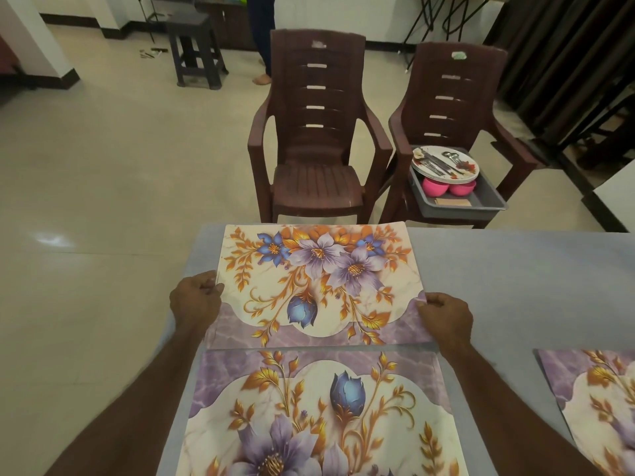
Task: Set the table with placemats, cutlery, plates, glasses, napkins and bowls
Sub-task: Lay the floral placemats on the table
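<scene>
We see three floral placemats on the grey table (515, 276). The near placemat (319, 417) is cut off by the bottom edge of the view at 6 o'clock; the right placemat (598, 400) is cut off at 4 o'clock, with only its left part visible. At 1 o'clock, a grey tray (481, 201) sits on the right chair (457, 108). It carries stacked plates (450, 173), cutlery (439, 163) lying on top, and pink bowls (446, 187) partly hidden under the plates; we cannot count the cutlery pieces. The left chair (316, 132) stands at 12 o'clock.

The far placemat (319, 280) lies at the centre, its far edge at the table's far edge. Our left hand (196, 300) pinches its left edge at 9 o'clock, thumb on top, fingers curled. Our right hand (446, 317) grips its right edge at 3 o'clock in the same manner. The fingers beneath the placemat are hidden, so we cannot tell whether it rests fully on the table.
</scene>
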